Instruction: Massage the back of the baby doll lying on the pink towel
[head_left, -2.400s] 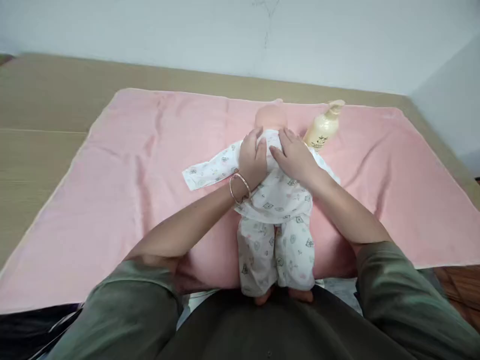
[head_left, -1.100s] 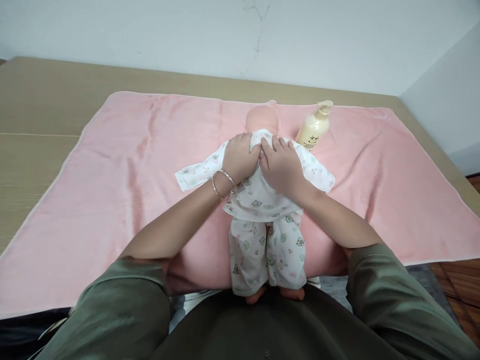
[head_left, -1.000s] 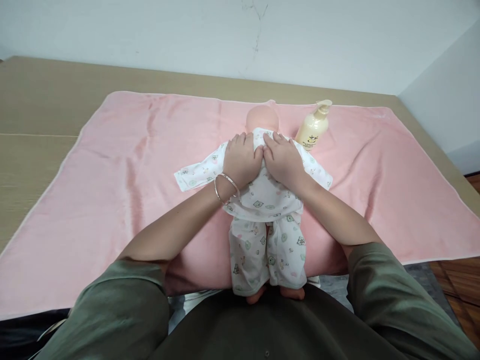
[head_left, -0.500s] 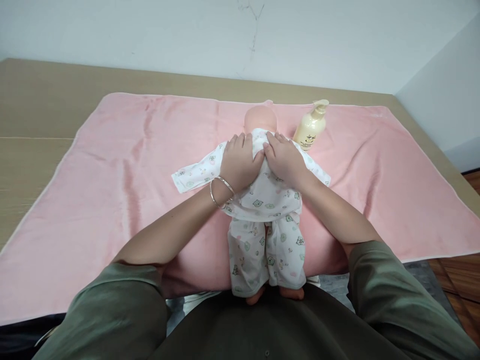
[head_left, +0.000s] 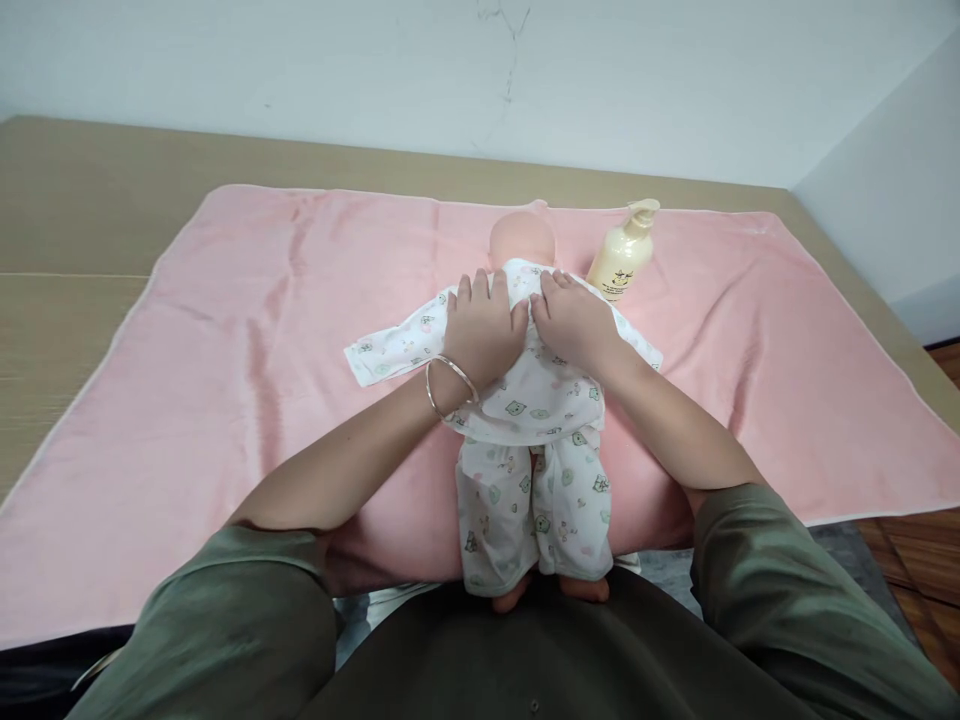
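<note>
A baby doll (head_left: pixel 544 405) in a white printed top and trousers lies face down, its bald head away from me and its feet at my belly. My left hand (head_left: pixel 486 325) rests flat on the left side of the doll's upper back, fingers spread and pointing at the head. On the right side of the upper back lies my right hand (head_left: pixel 574 318), also flat and open. The two thumbs come close together over the middle of the back. A bangle (head_left: pixel 450 385) circles my left wrist. The doll's face is hidden.
A pink blanket (head_left: pixel 202 400) spreads under the doll and over the front edge of the wooden table (head_left: pixel 82 200). A cream pump bottle (head_left: pixel 624 250) stands right of the doll's head. Behind the table rises a pale wall (head_left: pixel 337 80) with a crack.
Both hands have slid very slightly toward me on the doll's upper back. The doll, blanket and bottle have stayed in place.
</note>
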